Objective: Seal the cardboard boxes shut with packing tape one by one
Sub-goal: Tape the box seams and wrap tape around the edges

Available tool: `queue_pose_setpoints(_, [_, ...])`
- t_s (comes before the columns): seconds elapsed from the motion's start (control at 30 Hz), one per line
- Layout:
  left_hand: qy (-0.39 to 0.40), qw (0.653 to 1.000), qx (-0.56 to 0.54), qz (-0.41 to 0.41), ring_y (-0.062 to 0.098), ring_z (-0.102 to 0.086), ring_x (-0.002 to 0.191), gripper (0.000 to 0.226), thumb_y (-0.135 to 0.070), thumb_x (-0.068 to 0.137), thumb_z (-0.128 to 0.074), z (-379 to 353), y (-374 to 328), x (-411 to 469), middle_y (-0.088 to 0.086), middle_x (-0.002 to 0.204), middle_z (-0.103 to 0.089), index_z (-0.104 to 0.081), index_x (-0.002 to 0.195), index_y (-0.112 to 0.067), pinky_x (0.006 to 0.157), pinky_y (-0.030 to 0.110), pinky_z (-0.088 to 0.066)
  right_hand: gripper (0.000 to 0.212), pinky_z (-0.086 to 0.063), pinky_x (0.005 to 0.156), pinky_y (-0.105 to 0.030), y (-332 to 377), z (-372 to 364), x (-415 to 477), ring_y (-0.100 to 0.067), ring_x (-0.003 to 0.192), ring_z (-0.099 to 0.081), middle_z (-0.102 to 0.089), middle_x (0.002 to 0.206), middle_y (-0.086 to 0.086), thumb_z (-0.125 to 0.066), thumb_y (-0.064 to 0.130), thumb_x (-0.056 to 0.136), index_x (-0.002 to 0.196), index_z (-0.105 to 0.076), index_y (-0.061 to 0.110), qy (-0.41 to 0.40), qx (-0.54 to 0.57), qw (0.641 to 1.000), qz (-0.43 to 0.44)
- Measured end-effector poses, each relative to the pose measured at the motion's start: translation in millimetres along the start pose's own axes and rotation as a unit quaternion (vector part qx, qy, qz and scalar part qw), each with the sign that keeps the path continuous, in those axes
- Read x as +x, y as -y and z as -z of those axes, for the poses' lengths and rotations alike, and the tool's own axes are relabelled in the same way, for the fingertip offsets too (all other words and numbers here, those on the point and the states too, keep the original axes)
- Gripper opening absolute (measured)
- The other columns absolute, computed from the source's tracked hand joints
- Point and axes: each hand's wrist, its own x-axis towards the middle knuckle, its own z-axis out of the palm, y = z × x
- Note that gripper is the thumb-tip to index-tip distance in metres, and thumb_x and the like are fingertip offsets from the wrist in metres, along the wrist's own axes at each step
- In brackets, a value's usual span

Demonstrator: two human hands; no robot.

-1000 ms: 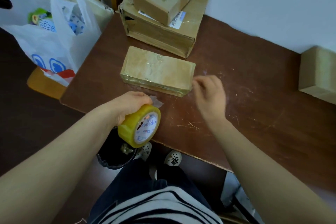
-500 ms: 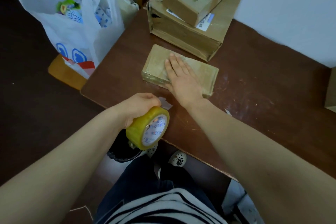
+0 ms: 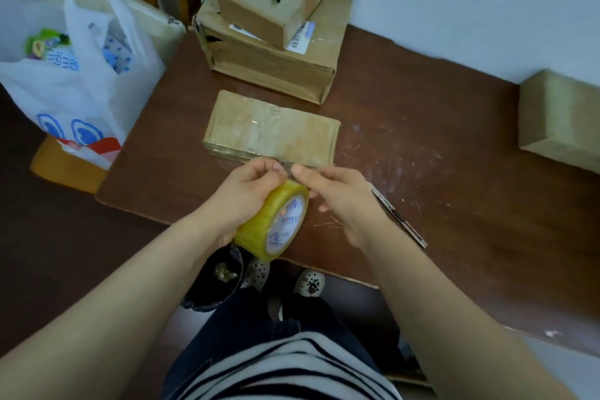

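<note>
Tape roll (image 3: 276,221) sits above the table (image 3: 422,127) edge, just short of the flat cardboard box (image 3: 272,130). Left hand (image 3: 240,191) wraps its rim; right hand (image 3: 341,195) pinches its loose end. Film probably thin, clingy: keep it taut. Box looks light, may slide.

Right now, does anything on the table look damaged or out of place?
Yes: the small top box has dark punctures, and the large box beneath it is torn at its left corner.

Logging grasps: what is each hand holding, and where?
Left hand grips the tape roll round its rim; right hand pinches the tape's loose end.
</note>
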Motion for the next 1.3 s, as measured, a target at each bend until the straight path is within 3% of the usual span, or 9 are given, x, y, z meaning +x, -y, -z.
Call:
queue_pose_setpoints(0.13, [0.048, 0.999, -0.011, -0.023, 0.015, -0.06, 0.077, 0.016, -0.012, 0.082, -0.07, -18.8, -5.1, -3.4, -0.003, 0.08, -0.064, -0.059, 0.088, -0.021, 0.072, 0.028, -0.048, 0.014, -0.044, 0.055, -0.012, -4.3, 3.9, -6.2, -0.002, 0.059, -0.056, -0.063, 0.063, 0.003, -0.072, 0.014, 0.084, 0.072, -0.066, 0.011, -0.072, 0.053, 0.994, 0.068])
queue_pose_setpoints(0.23, [0.103, 0.994, -0.025, -0.011, 0.017, -0.065, 0.081, 0.038, -0.004, 0.078, -0.073, -24.4, -8.9, -5.9, 0.002, 0.09, -0.068, -0.059, 0.109, -0.021, 0.074, 0.031, -0.053, 0.013, -0.044, 0.06, -0.016, -4.8, 13.3, -11.0, -0.002, 0.063, -0.052, -0.061, 0.07, 0.0, -0.068, 0.014, 0.087, 0.077, -0.063, 0.009, -0.131, -0.022, 0.982, 0.137])
queue_pose_setpoints(0.43, [0.076, 0.996, 0.013, -0.042, 0.014, -0.064, 0.072, 0.031, -0.003, 0.085, -0.067, -43.4, -12.2, -2.1, 0.002, 0.083, -0.067, -0.057, 0.111, -0.017, 0.064, 0.025, -0.051, 0.021, -0.04, 0.054, -0.013, -7.7, 17.4, -32.8, 0.002, 0.06, -0.052, -0.059, 0.067, 0.013, -0.066, 0.019, 0.089, 0.075, -0.056, 0.031, -0.186, -0.097, 0.94, 0.268])
queue_pose_setpoints(0.7, [0.112, 0.987, 0.051, -0.105, 0.008, -0.064, 0.071, 0.026, -0.012, 0.087, -0.066, -52.2, -3.6, -5.6, -0.007, 0.082, -0.071, -0.058, 0.102, -0.032, 0.062, 0.021, -0.05, 0.015, -0.052, 0.057, -0.021, 5.3, 38.5, -38.3, -0.013, 0.071, -0.069, -0.072, 0.072, -0.005, -0.069, 0.014, 0.087, 0.073, -0.063, 0.017, -0.178, 0.072, 0.972, 0.136])
queue_pose_setpoints(0.9, [0.069, 0.987, 0.055, -0.134, 0.005, -0.056, 0.064, 0.016, -0.056, 0.082, -0.052, -66.7, -13.8, -8.5, -0.014, 0.069, -0.063, -0.059, 0.076, -0.044, 0.059, 0.022, -0.045, 0.015, -0.046, 0.046, -0.018, 21.3, 60.1, -38.3, -0.008, 0.061, -0.062, -0.069, 0.064, 0.001, -0.072, 0.019, 0.084, 0.072, -0.064, 0.017, -0.144, 0.069, 0.981, 0.114])
queue_pose_setpoints(1.1, [0.044, 0.984, 0.079, -0.154, 0.009, -0.047, 0.065, 0.025, -0.04, 0.099, -0.045, -77.3, -16.5, -5.4, -0.012, 0.066, -0.053, -0.053, 0.076, -0.034, 0.067, 0.032, -0.04, 0.013, -0.049, 0.049, -0.017, 25.8, 65.9, -37.1, -0.005, 0.057, -0.063, -0.066, 0.055, 0.005, -0.074, 0.016, 0.083, 0.075, -0.064, 0.012, -0.151, 0.048, 0.982, 0.102])
queue_pose_setpoints(1.17, [0.046, 0.983, 0.084, -0.158, 0.007, -0.047, 0.064, 0.024, -0.039, 0.099, -0.045, -79.2, -17.2, -5.6, -0.015, 0.064, -0.053, -0.052, 0.078, -0.031, 0.066, 0.031, -0.04, 0.015, -0.049, 0.049, -0.017, 26.4, 69.0, -38.5, -0.006, 0.056, -0.064, -0.067, 0.061, -0.001, -0.074, 0.011, 0.082, 0.092, -0.063, 0.01, -0.147, 0.053, 0.982, 0.109])
queue_pose_setpoints(1.23, [0.052, 0.982, 0.088, -0.159, 0.006, -0.047, 0.061, 0.022, -0.038, 0.099, -0.045, -80.7, -17.3, -6.8, -0.016, 0.062, -0.054, -0.053, 0.079, -0.03, 0.061, 0.027, -0.04, 0.041, -0.05, 0.05, -0.019, 25.8, 73.1, -41.1, -0.009, 0.058, -0.065, -0.067, 0.068, -0.008, -0.074, 0.006, 0.081, 0.11, -0.051, 0.022, -0.144, 0.049, 0.981, 0.123])
queue_pose_setpoints(1.3, [0.055, 0.982, 0.085, -0.162, 0.005, -0.047, 0.062, 0.021, -0.038, 0.099, -0.045, -82.1, -18.5, -7.5, -0.016, 0.063, -0.053, -0.053, 0.081, -0.03, 0.059, 0.024, -0.04, 0.037, -0.05, 0.05, -0.02, 27.3, 74.5, -44.0, -0.009, 0.058, -0.063, -0.066, 0.071, -0.012, -0.07, 0.004, 0.084, 0.104, -0.053, 0.029, -0.14, 0.014, 0.977, 0.16])
